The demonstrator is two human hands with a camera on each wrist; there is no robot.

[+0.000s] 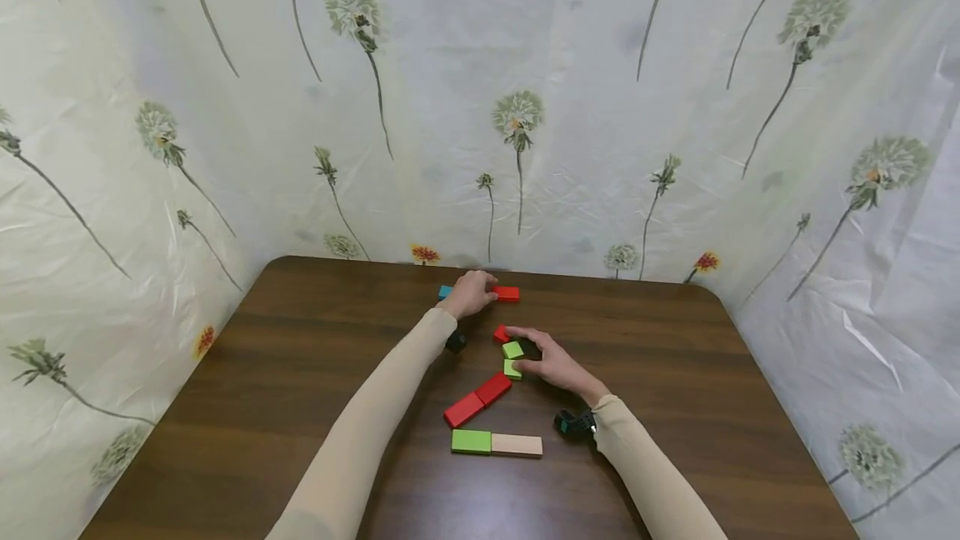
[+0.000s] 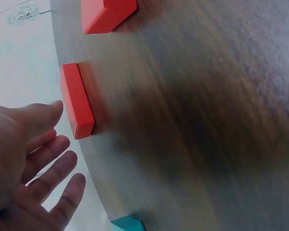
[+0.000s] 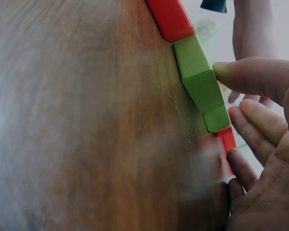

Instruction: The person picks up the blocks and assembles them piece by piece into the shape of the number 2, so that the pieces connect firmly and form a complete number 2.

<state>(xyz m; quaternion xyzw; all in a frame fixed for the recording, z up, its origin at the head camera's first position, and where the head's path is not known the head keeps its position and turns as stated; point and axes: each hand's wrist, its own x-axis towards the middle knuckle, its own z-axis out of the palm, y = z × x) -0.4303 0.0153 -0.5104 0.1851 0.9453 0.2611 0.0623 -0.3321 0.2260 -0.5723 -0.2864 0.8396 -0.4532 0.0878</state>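
Note:
My left hand (image 1: 468, 294) is at the far side of the table, between a blue block (image 1: 445, 292) and a flat red block (image 1: 507, 295). In the left wrist view its fingers are loosely spread, with the thumb near that red block (image 2: 77, 101); nothing is in its grasp. Nearer, my right hand (image 1: 558, 367) is beside a short row of a small red block (image 1: 500, 333) and two green blocks, the far one (image 1: 512, 350) and the near one (image 1: 511, 370). Its thumb tip appears to touch a green block (image 3: 195, 70), while the fingers reach loosely past the row.
Two red rectangular blocks lie end to end at a slant, the nearer one (image 1: 463, 410) to the left. Closer in, a light green block (image 1: 471, 442) adjoins a beige block (image 1: 517, 446). A dandelion-print curtain (image 1: 442, 107) borders the brown table (image 1: 300, 373).

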